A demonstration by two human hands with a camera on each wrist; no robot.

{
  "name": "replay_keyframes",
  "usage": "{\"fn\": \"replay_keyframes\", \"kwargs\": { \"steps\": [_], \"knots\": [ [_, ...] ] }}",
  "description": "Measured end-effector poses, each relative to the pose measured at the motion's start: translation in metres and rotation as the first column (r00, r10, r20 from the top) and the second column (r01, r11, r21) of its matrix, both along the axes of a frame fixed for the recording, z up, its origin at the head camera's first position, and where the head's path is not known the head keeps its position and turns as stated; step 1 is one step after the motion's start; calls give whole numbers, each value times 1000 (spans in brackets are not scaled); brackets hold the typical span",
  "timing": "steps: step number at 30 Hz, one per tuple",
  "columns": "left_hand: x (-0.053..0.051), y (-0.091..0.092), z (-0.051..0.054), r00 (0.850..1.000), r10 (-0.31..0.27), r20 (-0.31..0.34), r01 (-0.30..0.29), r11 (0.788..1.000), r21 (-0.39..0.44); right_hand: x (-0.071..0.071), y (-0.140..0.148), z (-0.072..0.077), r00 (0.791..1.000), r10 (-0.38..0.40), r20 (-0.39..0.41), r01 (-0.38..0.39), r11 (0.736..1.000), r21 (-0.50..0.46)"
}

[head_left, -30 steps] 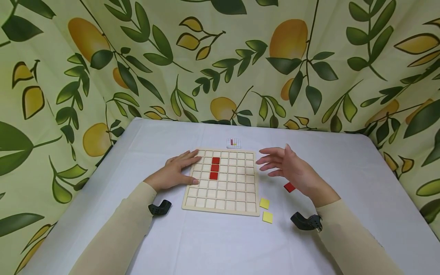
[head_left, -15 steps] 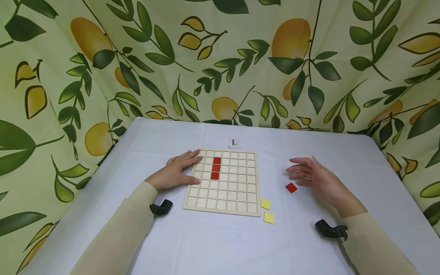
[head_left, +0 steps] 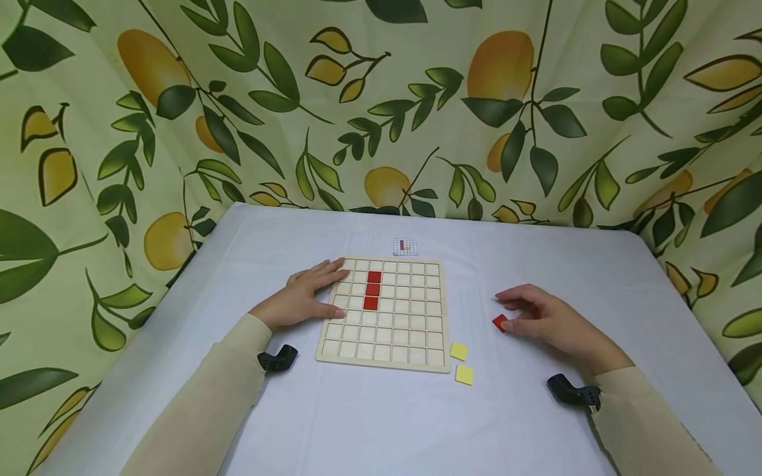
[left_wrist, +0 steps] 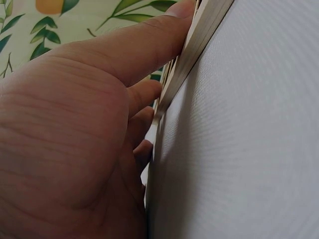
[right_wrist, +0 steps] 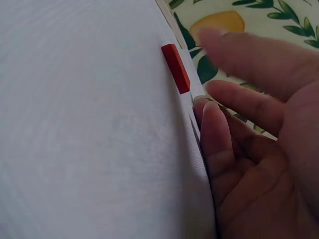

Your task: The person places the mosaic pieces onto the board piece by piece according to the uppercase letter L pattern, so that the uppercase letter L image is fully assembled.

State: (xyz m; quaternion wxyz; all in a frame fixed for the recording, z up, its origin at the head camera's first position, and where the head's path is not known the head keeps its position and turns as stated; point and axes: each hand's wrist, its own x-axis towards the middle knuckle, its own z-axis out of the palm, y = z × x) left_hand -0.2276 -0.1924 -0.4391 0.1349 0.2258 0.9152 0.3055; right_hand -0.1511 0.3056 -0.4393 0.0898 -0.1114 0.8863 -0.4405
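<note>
My left hand (head_left: 300, 301) rests with spread, straight fingers on the left edge of a wooden grid board (head_left: 381, 363). The left wrist view shows its thumb on the side rim of the board (left_wrist: 182, 62). A column of three red square tiles (head_left: 372, 290) sits in the grid's upper left part. Out to the right, my right hand (head_left: 550, 324) is over a loose red tile (head_left: 499, 322), thumb close to it and fingers loosely bent. In the right wrist view the red tile (right_wrist: 175, 68) lies on the cloth, apart from the fingers.
Two yellow square tiles (head_left: 459, 350) lie beside the board's lower right corner. A small card with a printed grid pattern (head_left: 405, 246) lies behind the board. White cloth covers the table, and a leaf-and-fruit patterned curtain (head_left: 387, 132) hangs behind.
My right hand has drawn away from the board to the right and come down over the loose red tile. The left hand and the board have stayed put.
</note>
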Motion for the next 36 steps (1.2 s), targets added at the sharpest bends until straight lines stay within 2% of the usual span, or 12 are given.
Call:
{"fn": "replay_keyframes", "kwargs": {
  "steps": [5, 10, 14, 20, 24, 31, 36],
  "knots": [
    [0, 0, 0, 1000, -4, -2, 4, 1000, 4, 0, -2, 2, 999, 46, -25, -44, 996, 72],
    [1, -1, 0, 1000, -8, -4, 8, 1000, 8, 0, -5, 3, 996, 54, -74, -47, 994, 95],
    [1, -1, 0, 1000, -9, -1, 9, 1000, 9, 0, -8, 0, 995, 17, -103, -6, 994, 110],
    [1, -1, 0, 1000, -14, 0, 14, 1000, 11, 3, -15, 1, 995, -58, -82, 67, 991, 113],
    [1, -1, 0, 1000, -7, 1, 7, 1000, 6, 2, -21, 4, 993, -81, -84, 91, 989, 116],
    [1, -1, 0, 1000, -3, 2, 3, 1000, 11, 3, -28, 11, 988, -126, -86, 129, 991, 31],
    [0, -1, 0, 1000, -1, 4, 1, 1000, 10, 6, -41, 19, 989, -128, -70, 125, 991, -53]
  ]
}}
